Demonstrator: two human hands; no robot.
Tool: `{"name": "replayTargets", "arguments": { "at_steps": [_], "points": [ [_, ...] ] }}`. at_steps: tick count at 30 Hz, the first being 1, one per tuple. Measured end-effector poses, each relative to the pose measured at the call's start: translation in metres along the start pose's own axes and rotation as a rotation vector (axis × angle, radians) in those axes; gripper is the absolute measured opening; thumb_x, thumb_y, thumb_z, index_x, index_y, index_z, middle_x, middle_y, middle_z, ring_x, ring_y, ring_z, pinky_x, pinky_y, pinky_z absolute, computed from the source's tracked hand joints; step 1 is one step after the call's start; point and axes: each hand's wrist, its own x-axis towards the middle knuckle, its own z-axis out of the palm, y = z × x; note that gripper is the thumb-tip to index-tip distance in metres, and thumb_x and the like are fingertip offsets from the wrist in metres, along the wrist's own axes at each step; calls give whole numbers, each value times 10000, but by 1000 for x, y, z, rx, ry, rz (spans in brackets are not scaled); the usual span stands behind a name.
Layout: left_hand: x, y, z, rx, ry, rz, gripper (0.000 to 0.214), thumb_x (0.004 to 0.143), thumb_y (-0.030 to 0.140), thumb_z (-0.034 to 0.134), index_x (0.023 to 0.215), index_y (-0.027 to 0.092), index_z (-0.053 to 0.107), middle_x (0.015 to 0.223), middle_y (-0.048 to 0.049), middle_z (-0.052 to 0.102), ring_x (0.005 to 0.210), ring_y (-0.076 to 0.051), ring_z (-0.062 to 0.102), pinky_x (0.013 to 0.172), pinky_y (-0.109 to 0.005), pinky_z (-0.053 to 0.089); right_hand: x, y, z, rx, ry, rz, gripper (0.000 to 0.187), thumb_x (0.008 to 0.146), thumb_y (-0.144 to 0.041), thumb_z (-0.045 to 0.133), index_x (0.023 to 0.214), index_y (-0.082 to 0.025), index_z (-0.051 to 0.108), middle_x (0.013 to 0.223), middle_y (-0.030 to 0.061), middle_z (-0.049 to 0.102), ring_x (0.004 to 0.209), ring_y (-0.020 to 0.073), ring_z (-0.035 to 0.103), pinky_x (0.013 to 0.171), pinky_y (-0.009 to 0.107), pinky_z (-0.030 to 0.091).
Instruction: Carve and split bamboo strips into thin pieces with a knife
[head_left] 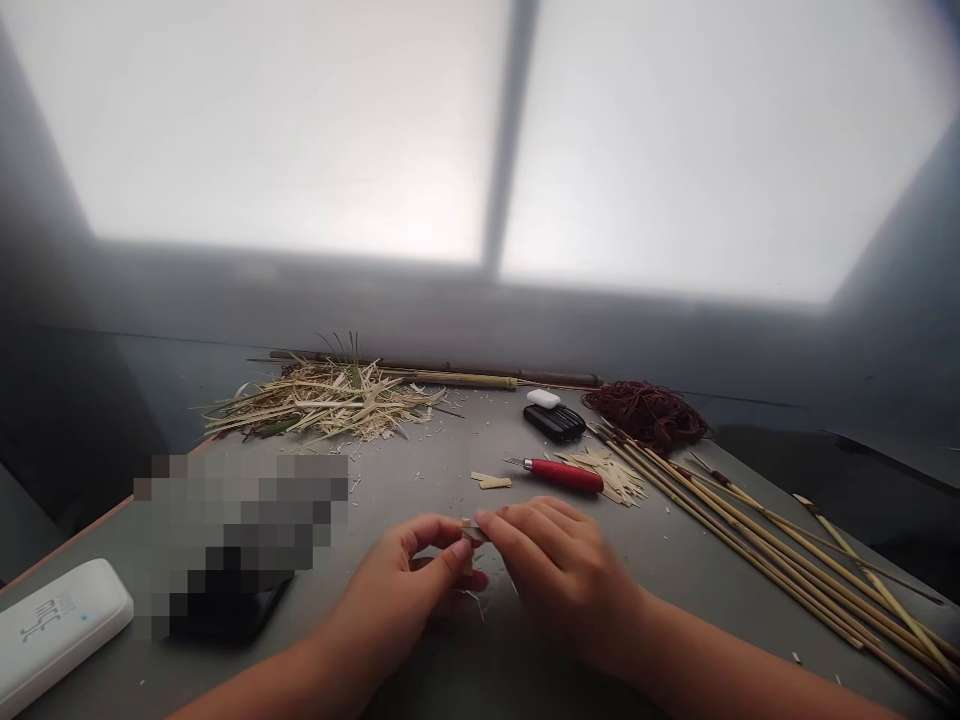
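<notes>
Close together above the grey table, my left hand (409,575) and my right hand (562,560) meet at the fingertips. A small pale strip (471,532), seemingly of bamboo or wood, is pinched between the thumb and fingers of my left hand. My right fingertips are closed at its other end; the fingers hide much of it. Just beyond the hands lie a couple of short pale strips (493,483). To their right rests a red-handled awl or craft knife (564,474) with a thin metal tip, beside a pile of pale slivers (615,472).
Long thin bamboo sticks (750,540) cover the right side. Dark red cord (649,412) lies tangled at the back, near a black case (553,421) and a white case (543,399). Shavings (337,400) heap at back left. A white device (64,635) and a blurred-out object (232,540) lie left.
</notes>
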Motion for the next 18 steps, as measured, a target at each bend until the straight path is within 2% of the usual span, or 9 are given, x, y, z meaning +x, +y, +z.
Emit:
{"name": "replayTargets", "arguments": {
  "at_steps": [2,6,11,14,16,18],
  "points": [
    [2,-4,-2,-86,12,-24,602,502,555,856,897,145,658,846,-25,678,799,-176,675,732,-270,523,-3,0,2,29,-9,-1,315,902,-55,475,1194,-131,567,849,69,691,694,164,607,620,291,497],
    [3,-9,-5,-185,-6,-73,603,462,524,885,873,163,630,713,27,659,688,-131,660,653,-238,521,-7,1,6,192,-31,87,342,919,-78,471,1208,-211,595,857,46,647,691,134,576,610,258,494],
    [3,-9,-7,-196,-51,-96,553,501,481,885,863,175,599,735,32,661,665,-113,651,599,-210,500,-11,3,9,380,-82,163,319,960,-208,485,1269,-245,553,882,51,645,724,160,573,644,299,502],
    [5,-9,-9,-186,-50,-105,560,480,476,891,847,180,587,715,38,651,650,-119,647,586,-217,501,-14,3,7,436,-86,267,398,956,-309,513,1341,-225,460,874,51,653,722,171,583,653,311,513],
    [5,-9,-9,-174,-56,-105,545,489,464,890,838,179,584,712,39,649,652,-119,644,590,-218,501,-15,3,5,474,-110,308,424,946,-314,531,1349,-220,439,879,51,652,732,170,593,666,310,517],
    [5,-9,-10,-158,-67,-107,533,493,461,888,824,173,586,717,34,652,652,-115,638,592,-216,499,-14,3,4,500,-130,288,391,943,-285,531,1324,-229,464,878,48,652,744,172,595,681,317,512]
  ]
}}
